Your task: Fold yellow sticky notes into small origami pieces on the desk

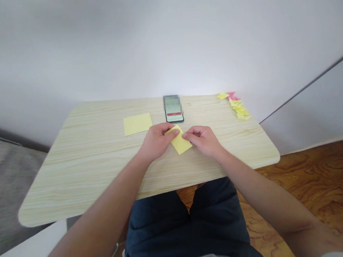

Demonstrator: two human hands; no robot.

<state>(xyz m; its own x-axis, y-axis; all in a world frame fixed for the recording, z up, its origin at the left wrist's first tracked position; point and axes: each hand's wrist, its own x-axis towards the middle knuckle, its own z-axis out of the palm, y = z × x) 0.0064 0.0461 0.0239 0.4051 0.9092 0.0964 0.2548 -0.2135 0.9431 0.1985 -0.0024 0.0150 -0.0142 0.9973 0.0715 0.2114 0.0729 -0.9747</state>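
A small yellow paper square [180,143] lies near the middle of the light wooden table [98,169], turned like a diamond. My left hand [157,139] pinches its upper left corner, fingers curled and pressed on the paper. My right hand [203,140] holds its right edge with curled fingers. Both hands rest on the tabletop, close together.
A pad of yellow notes [137,124] lies to the left of my hands. A phone [173,112] with a lit screen sits just beyond them. Several folded yellow and pink paper pieces [237,106] are piled at the table's far right corner. A white wall stands behind; wooden floor on the right.
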